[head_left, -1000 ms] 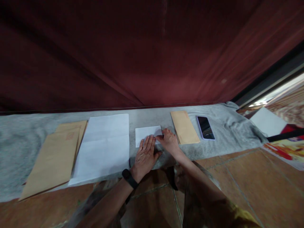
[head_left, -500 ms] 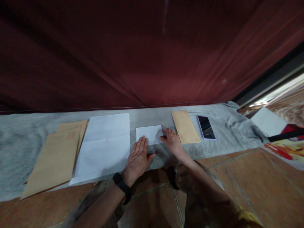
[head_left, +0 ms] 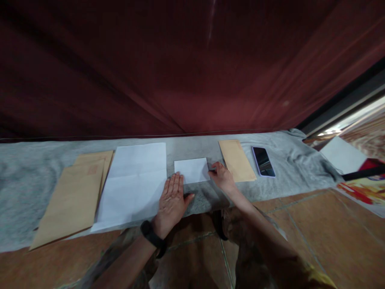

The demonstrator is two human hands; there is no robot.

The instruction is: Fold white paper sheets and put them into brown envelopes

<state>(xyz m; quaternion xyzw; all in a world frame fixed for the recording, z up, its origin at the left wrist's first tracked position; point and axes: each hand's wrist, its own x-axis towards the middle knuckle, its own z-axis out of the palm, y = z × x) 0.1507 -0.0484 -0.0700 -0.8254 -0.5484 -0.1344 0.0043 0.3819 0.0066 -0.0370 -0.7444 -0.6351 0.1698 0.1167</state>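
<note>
Grip, left hand (head_left: 171,204): released, palm down, fingers straight and together, thumb out; holds nothing, fingertips over near left corner of small white paper (head_left: 194,169).
Grip, right hand (head_left: 223,176): loosely curled, gap between thumb and forefinger; nothing visibly grasped, tips right by paper's right edge, contact unclear.
Just changed: left hand has slid off paper's middle to the corner; right hand has backed off near right corner to the right edge.
Meaning: paper now mostly uncovered, seems to lie flat with no pressure at its middle.
Small white paper: midway between front and back edges of grey cloth (head_left: 296,168); layers unclear.
Large white sheet (head_left: 136,176): left of small paper, crease across, near corner close to cloth's front edge.
Brown envelopes (head_left: 69,200): overlapping pile left of sheet, near corner at front edge.
Narrow brown envelope (head_left: 239,160): just beyond right hand.
Phone (head_left: 264,161): screen up, toward cloth's right end.
Dark red curtain (head_left: 192,80): along back edge.
</note>
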